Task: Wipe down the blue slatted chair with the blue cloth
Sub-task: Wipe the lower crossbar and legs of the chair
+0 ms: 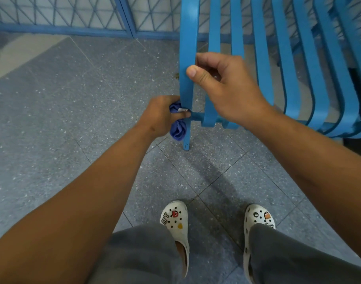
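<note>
Head view, the only one here: the blue slatted chair (263, 58) stands on a grey speckled tile floor (52, 119), its outermost slat running down to a leg that ends just ahead of the person's feet.

Right hand (226, 87) grips that outer slat partway up — thumb across the front face, fingers wrapped behind. My read: it's there to brace the chair so it doesn't shift or rock under wiping pressure.

Left hand (162, 115) is lower, at the joint where the cross rail meets the leg. Fingers are curled round the bunched blue cloth (177, 128), pressing it against the outer side of the leg; a loose tail of cloth hangs below the fist. Bunching likely gives a firmer pad for a narrow edge.

So the work is at the lower leg and joint area — the fiddly part. The other slats can't be judged clean or not from here.

White clogs (176, 222) with charms, grey trousers (138, 253), and a blue lattice fence (62, 17) behind.
</note>
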Demonstrator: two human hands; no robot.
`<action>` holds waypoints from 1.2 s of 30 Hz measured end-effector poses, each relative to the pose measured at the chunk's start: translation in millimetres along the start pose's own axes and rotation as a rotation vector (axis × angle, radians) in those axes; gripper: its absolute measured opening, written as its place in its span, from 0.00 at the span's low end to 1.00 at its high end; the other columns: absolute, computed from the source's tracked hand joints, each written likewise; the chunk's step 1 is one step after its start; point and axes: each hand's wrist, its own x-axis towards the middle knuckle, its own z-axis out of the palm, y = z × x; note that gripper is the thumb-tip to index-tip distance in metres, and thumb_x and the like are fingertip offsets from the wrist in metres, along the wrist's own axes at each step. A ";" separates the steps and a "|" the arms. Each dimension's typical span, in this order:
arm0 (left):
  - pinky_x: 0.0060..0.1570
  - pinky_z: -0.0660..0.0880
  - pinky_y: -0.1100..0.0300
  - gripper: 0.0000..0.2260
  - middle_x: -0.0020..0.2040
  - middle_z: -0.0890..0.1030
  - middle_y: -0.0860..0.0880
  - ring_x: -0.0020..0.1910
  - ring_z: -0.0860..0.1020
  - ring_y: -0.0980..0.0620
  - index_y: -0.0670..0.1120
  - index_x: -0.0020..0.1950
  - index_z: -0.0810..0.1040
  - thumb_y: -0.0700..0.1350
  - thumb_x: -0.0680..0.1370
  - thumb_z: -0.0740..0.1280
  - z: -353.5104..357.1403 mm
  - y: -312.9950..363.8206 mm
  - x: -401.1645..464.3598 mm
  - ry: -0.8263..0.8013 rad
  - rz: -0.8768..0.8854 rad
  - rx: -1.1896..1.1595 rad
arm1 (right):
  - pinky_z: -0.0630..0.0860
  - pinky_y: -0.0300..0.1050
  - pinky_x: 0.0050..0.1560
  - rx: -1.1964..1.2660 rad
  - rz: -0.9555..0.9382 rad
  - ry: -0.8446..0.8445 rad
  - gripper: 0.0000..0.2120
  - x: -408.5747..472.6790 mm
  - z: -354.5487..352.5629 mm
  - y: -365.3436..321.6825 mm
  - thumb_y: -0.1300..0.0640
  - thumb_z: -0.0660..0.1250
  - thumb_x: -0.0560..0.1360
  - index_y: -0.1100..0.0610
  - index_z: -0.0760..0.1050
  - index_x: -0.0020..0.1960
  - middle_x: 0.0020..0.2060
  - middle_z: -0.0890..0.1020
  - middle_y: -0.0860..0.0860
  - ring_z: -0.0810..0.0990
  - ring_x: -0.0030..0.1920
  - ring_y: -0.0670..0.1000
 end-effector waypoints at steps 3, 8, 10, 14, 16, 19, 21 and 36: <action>0.50 0.78 0.68 0.11 0.44 0.83 0.67 0.47 0.82 0.67 0.55 0.56 0.84 0.48 0.74 0.77 -17.1 8.5 -4.4 0.033 0.094 -0.062 | 0.78 0.47 0.57 -0.096 0.021 -0.020 0.11 -6.0 8.5 11.4 0.53 0.69 0.80 0.51 0.82 0.61 0.51 0.84 0.48 0.82 0.52 0.44; 0.51 0.80 0.61 0.12 0.48 0.85 0.59 0.48 0.83 0.61 0.50 0.57 0.85 0.47 0.74 0.77 -6.3 0.5 -2.4 0.045 0.086 -0.012 | 0.79 0.47 0.56 -0.127 0.018 -0.036 0.12 -5.1 10.4 20.1 0.51 0.70 0.79 0.51 0.83 0.61 0.50 0.83 0.48 0.82 0.52 0.44; 0.53 0.80 0.52 0.14 0.51 0.86 0.50 0.50 0.83 0.52 0.46 0.59 0.84 0.48 0.75 0.77 4.5 -7.3 1.6 0.026 0.036 0.059 | 0.78 0.43 0.55 -0.125 0.007 -0.035 0.12 -4.2 8.9 20.5 0.51 0.71 0.78 0.52 0.83 0.61 0.49 0.84 0.47 0.81 0.50 0.42; 0.52 0.80 0.52 0.16 0.51 0.86 0.48 0.50 0.83 0.48 0.45 0.59 0.84 0.48 0.74 0.77 21.0 -24.6 9.8 -0.006 -0.029 0.122 | 0.78 0.41 0.54 -0.130 0.003 -0.034 0.12 -4.6 10.2 22.9 0.51 0.70 0.79 0.51 0.83 0.61 0.50 0.84 0.48 0.81 0.50 0.41; 0.47 0.77 0.64 0.15 0.49 0.86 0.50 0.48 0.83 0.50 0.46 0.58 0.85 0.49 0.73 0.78 26.1 -32.8 12.2 0.008 -0.032 0.133 | 0.77 0.36 0.53 -0.123 0.003 -0.034 0.12 -4.0 10.4 24.0 0.50 0.70 0.79 0.50 0.82 0.61 0.50 0.84 0.46 0.81 0.51 0.39; 0.40 0.69 0.74 0.16 0.47 0.85 0.54 0.46 0.82 0.53 0.47 0.58 0.84 0.48 0.73 0.78 31.6 -37.6 11.7 0.047 -0.026 0.143 | 0.76 0.32 0.53 -0.108 0.018 -0.034 0.12 -2.7 12.9 24.7 0.50 0.69 0.79 0.49 0.82 0.62 0.52 0.84 0.44 0.81 0.52 0.36; 0.42 0.71 0.69 0.16 0.50 0.86 0.51 0.48 0.82 0.52 0.46 0.60 0.84 0.48 0.73 0.78 36.9 -38.9 11.5 0.045 -0.061 0.151 | 0.75 0.30 0.53 -0.088 0.024 -0.037 0.11 -2.0 13.3 24.3 0.50 0.69 0.79 0.49 0.82 0.61 0.51 0.84 0.43 0.81 0.52 0.36; 0.44 0.81 0.48 0.05 0.49 0.85 0.39 0.43 0.82 0.49 0.45 0.52 0.82 0.45 0.80 0.71 28.1 -44.9 -10.7 -0.191 -0.301 -0.245 | 0.73 0.27 0.52 -0.036 0.012 -0.081 0.10 -3.2 8.6 20.4 0.54 0.69 0.80 0.49 0.82 0.60 0.48 0.83 0.36 0.82 0.51 0.33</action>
